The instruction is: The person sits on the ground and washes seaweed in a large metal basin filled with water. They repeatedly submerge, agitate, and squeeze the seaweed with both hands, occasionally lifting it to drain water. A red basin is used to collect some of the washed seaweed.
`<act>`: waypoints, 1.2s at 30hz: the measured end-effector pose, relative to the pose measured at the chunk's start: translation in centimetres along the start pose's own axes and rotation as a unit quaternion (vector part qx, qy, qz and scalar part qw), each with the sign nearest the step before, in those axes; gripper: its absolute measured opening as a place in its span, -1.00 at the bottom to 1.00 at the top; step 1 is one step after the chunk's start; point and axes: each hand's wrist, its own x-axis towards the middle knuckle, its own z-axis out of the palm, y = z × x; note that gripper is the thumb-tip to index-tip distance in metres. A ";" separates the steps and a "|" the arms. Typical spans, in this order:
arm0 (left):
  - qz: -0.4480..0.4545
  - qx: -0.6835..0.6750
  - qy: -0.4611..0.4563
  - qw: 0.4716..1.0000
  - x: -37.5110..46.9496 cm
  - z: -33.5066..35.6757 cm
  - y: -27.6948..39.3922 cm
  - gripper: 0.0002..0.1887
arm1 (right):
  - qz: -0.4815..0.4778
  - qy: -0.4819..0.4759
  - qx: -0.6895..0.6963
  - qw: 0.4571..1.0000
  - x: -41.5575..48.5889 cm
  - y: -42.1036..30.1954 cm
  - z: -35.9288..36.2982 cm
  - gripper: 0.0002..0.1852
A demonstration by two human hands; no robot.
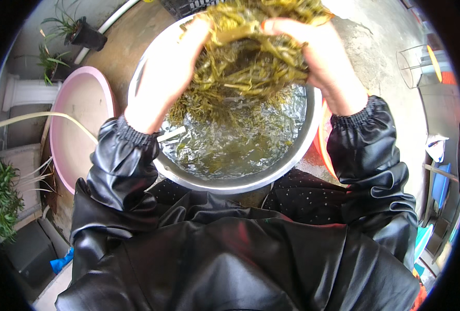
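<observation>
A large wet clump of yellow-green leafy greens (253,66) hangs over the far half of a round metal basin (230,186). My left hand (175,66) grips its left side and my right hand (311,50) its right side, the thumb lying on top. The clump's upper part runs out at the picture's top edge. Below it, murky rippling water (237,155) fills the basin, with loose bits of greens in it. The end of a pale hose (171,134) pokes over the basin's left rim, close to my left wrist.
To the left stands a pink tub (82,128), with the pale hose crossing it. Behind it are potted plants (85,35) and a white pipe (113,21). A black crate (183,7) sits beyond the basin. An orange-red tub (325,136) is partly hidden by my right arm.
</observation>
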 end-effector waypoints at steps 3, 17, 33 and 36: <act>0.143 0.150 0.050 0.977 1.4 -2.8 2.4 -0.60 | -0.094 -0.002 0.035 0.995 -0.2 -4.6 -1.0 -0.70; 0.019 -0.029 -0.025 0.999 0.1 -3.2 -0.7 -0.64 | -0.051 -0.063 -0.540 0.838 -1.1 8.4 -3.1 -0.68; -0.158 0.333 -0.420 0.829 -9.2 11.3 -18.3 0.04 | 0.227 -0.369 -0.608 0.665 -8.2 25.1 1.8 0.18; -0.161 0.325 -0.470 0.805 -10.0 12.8 -20.4 0.03 | 0.365 -0.364 -0.556 0.652 -8.0 29.0 2.2 -0.06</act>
